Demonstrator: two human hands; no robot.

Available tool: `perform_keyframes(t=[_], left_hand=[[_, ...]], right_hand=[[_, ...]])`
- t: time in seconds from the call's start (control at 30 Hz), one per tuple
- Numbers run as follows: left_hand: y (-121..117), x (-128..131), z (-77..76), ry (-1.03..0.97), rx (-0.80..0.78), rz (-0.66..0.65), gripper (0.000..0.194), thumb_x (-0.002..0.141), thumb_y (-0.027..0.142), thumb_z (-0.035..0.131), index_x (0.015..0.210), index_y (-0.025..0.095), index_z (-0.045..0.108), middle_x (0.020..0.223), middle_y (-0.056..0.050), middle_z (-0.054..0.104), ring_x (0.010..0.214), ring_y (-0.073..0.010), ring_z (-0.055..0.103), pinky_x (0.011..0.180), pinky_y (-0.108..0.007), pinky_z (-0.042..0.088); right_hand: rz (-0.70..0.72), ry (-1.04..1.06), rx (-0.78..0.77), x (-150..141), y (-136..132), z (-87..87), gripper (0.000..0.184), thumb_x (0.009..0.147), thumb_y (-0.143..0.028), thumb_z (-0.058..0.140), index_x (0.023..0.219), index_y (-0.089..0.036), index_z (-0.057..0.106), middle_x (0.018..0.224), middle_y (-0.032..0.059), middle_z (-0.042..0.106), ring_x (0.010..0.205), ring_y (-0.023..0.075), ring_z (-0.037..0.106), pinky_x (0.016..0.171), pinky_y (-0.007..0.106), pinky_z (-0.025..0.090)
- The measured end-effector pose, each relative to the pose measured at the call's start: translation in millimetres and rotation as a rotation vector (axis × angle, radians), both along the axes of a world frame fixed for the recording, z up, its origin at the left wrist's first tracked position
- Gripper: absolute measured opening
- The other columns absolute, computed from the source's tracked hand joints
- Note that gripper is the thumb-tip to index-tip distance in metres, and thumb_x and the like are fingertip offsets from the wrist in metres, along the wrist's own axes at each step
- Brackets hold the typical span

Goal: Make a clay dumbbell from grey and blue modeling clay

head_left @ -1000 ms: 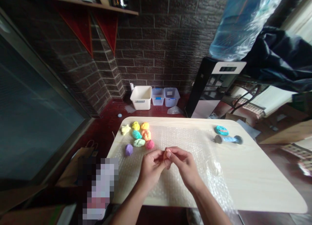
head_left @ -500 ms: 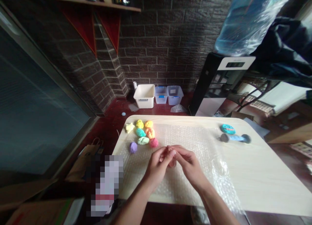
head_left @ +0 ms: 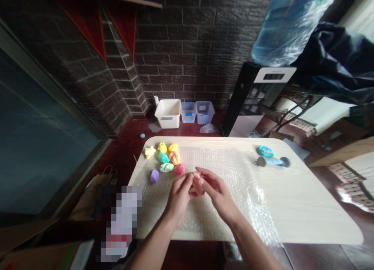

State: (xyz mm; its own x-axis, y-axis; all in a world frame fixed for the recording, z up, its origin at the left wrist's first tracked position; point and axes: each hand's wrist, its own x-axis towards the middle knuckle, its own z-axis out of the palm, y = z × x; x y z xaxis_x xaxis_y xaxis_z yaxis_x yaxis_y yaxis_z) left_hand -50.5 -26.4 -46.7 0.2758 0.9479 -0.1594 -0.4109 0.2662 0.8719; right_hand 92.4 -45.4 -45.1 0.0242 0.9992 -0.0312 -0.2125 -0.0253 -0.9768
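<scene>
My left hand (head_left: 180,195) and my right hand (head_left: 216,189) meet above the bubble wrap (head_left: 210,219), fingers closed around a small pale-pink lump of soft clay (head_left: 199,188). Both thumbs press at its top, and fingers cover much of it. Just beyond my left hand lies a crimson clay lump (head_left: 179,169). Around that one are a mint lump (head_left: 166,167), a purple lump (head_left: 154,176), an orange lump (head_left: 174,157), a teal lump (head_left: 163,157), a light-orange lump (head_left: 173,147), a yellow lump (head_left: 162,147) and a cream star-like piece (head_left: 150,152).
A blue dumbbell-shaped object (head_left: 273,161) and a turquoise oval item (head_left: 265,151) lie at the right of the wooden table (head_left: 312,207). Behind it, a white bin (head_left: 168,116) and clear boxes (head_left: 188,113) stand on the floor near a water dispenser (head_left: 248,126).
The whole view has shifted, so the scene sits slightly further left. My fingers and thumbs have changed position on the pink clay, which both hands still hold.
</scene>
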Motion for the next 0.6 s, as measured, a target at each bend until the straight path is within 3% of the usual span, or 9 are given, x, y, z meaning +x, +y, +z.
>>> perform_keyframes(t=[0.1, 0.23, 0.33, 0.4, 0.5, 0.6], left_hand=[[2.5, 0.4, -1.7, 0.048, 0.003, 0.130, 0.038, 0.094, 0.052, 0.075, 0.108, 0.017, 0.080, 0.105, -0.010, 0.078, 0.096, -0.0229, 0.071, 0.089, -0.035, 0.058], [5.3, -3.8, 1.2, 0.301, 0.197, 0.207, 0.036, 0.099, 0.049, 0.067, 0.108, 0.016, 0.081, 0.111, -0.012, 0.080, 0.109, -0.0269, 0.072, 0.104, -0.037, 0.052], [7.6, -11.4, 1.7, 0.516, 0.288, 0.330, 0.031, 0.098, 0.044, 0.066, 0.107, 0.017, 0.079, 0.111, -0.011, 0.080, 0.107, -0.0286, 0.072, 0.098, -0.037, 0.053], [9.7, -17.4, -0.1, 0.556, 0.276, 0.367, 0.027, 0.095, 0.041, 0.066, 0.099, 0.017, 0.078, 0.103, -0.011, 0.081, 0.101, -0.0292, 0.073, 0.092, -0.038, 0.054], [13.0, -23.5, -4.3, 0.569, 0.263, 0.375, 0.022, 0.091, 0.037, 0.067, 0.091, 0.018, 0.078, 0.095, -0.009, 0.080, 0.094, -0.0288, 0.072, 0.088, -0.038, 0.055], [14.9, -22.6, -8.3, 0.541, 0.242, 0.337, 0.021, 0.090, 0.036, 0.068, 0.092, 0.017, 0.078, 0.093, -0.009, 0.080, 0.092, -0.0271, 0.073, 0.085, -0.036, 0.057]], right_hand=[[-0.025, -0.077, 0.040, -2.5, -0.8, -4.1, 0.059, 0.085, -0.045, 0.088, 0.137, -0.025, 0.069, 0.127, 0.0124, 0.077, 0.111, 0.0287, 0.075, 0.088, 0.042, 0.063], [-0.011, -0.278, 0.059, -10.6, -4.3, -5.5, 0.038, 0.092, -0.046, 0.081, 0.119, -0.019, 0.076, 0.105, 0.0106, 0.081, 0.092, 0.0253, 0.077, 0.080, 0.037, 0.062], [0.034, -0.334, 0.045, -22.9, -9.9, -5.8, 0.034, 0.102, -0.048, 0.067, 0.114, -0.017, 0.077, 0.094, 0.0079, 0.080, 0.080, 0.0206, 0.073, 0.070, 0.031, 0.056], [0.093, -0.320, 0.046, -30.5, -13.3, -6.6, 0.038, 0.106, -0.049, 0.061, 0.114, -0.016, 0.077, 0.086, 0.0059, 0.077, 0.075, 0.0186, 0.069, 0.068, 0.030, 0.053], [0.147, -0.283, 0.016, -35.1, -15.8, -7.9, 0.041, 0.108, -0.051, 0.057, 0.115, -0.016, 0.078, 0.084, 0.0048, 0.074, 0.074, 0.0179, 0.067, 0.069, 0.030, 0.052], [0.085, -0.300, 0.011, -30.9, -14.8, -9.9, 0.043, 0.109, -0.052, 0.055, 0.118, -0.016, 0.077, 0.084, 0.0054, 0.073, 0.074, 0.0190, 0.066, 0.070, 0.032, 0.052]])
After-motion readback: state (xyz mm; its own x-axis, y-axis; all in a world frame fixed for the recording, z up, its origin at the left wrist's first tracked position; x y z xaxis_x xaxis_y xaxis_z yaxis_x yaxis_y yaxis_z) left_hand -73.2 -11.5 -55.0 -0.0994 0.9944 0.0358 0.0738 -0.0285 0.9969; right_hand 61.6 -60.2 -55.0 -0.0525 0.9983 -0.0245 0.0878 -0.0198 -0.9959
